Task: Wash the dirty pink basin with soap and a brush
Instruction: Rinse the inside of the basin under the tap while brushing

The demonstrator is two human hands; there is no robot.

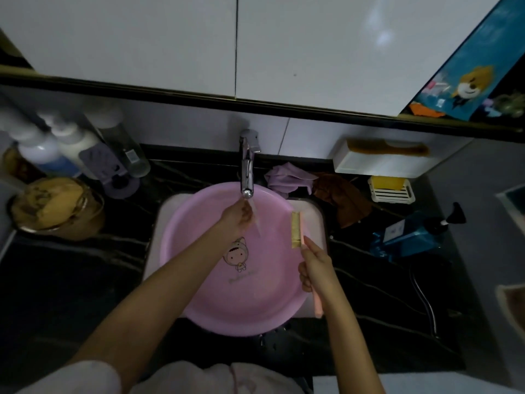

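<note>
A pink basin (199, 280) with a cartoon figure printed inside sits in the white sink (154, 237) under the chrome tap (247, 169). Water runs from the spout onto my left hand (237, 220), which is held in the stream above the basin with fingers loosely curled and nothing in it. My right hand (316, 270) grips the pink handle of a brush (296, 230) over the basin's right rim. The yellowish bristle head points away from me.
On the dark counter, bottles (65, 149) and a lidded pot (54, 206) stand left. A purple cloth (287, 177), a brown cloth (343, 200), a yellow soap in a white dish (390, 189) and a blue pump bottle (412, 234) lie right. A white cabinet hangs overhead.
</note>
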